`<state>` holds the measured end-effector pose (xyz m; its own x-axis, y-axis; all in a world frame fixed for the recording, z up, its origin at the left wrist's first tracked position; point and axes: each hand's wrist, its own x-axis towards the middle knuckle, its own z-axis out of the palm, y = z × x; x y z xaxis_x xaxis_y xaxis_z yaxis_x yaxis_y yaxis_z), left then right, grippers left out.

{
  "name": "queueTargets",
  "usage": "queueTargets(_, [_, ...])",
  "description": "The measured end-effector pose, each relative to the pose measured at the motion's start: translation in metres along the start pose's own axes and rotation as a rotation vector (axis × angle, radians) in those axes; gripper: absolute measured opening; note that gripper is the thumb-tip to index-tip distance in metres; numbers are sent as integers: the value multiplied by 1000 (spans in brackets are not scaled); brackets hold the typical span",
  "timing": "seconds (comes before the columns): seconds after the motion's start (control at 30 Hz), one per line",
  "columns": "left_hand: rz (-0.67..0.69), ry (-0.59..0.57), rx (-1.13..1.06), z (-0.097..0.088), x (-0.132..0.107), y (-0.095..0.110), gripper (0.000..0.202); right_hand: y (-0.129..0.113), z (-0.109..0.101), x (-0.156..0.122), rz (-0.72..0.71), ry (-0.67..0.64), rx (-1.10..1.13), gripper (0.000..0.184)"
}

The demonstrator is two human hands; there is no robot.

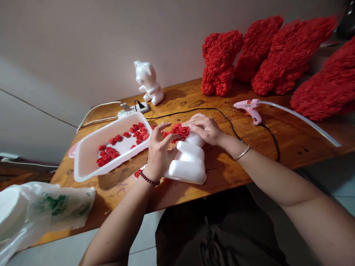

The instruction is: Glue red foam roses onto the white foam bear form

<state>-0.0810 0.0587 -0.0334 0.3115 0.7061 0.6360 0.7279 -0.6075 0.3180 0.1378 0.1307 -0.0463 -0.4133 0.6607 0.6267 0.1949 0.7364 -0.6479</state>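
A white foam bear (pixel 190 160) lies on its back on the wooden table (pixel 288 138), with small red foam roses (pixel 179 131) stuck on its head. My left hand (pixel 158 151) grips the bear's side, fingers curled around it. My right hand (pixel 204 128) presses its fingertips onto the roses at the bear's head. One loose red rose (pixel 137 173) lies by my left wrist.
A white tray (pixel 83 162) holding several red roses stands to the left. A pink glue gun (pixel 249 108) with a long glue stick lies at right. A bare foam bear (pixel 149 82), a power strip (pixel 134 109), finished rose bears (pixel 220 62) at the back, a plastic bag (pixel 41 210) front left.
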Motion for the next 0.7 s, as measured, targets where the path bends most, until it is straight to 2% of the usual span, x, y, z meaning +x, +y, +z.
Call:
queueTargets(0.17, [-25, 6, -23, 0, 0, -2, 21, -4, -3, 1, 34, -49, -52, 32])
queueTargets(0.33, [-67, 1, 31, -1, 0, -3, 24, -3, 1, 2, 60, -35, -63, 30])
queueTargets(0.5, [-43, 5, 70, -2, 1, -3, 21, -3, 3, 2, 50, -7, -42, 31])
queueTargets(0.63, [-22, -8, -24, -6, 4, -4, 11, -6, 0, 0, 69, 16, 44, 32])
queueTargets(0.7, [-63, 47, -116, -7, 5, -7, 14, -7, -2, -1, 112, 31, 88, 34])
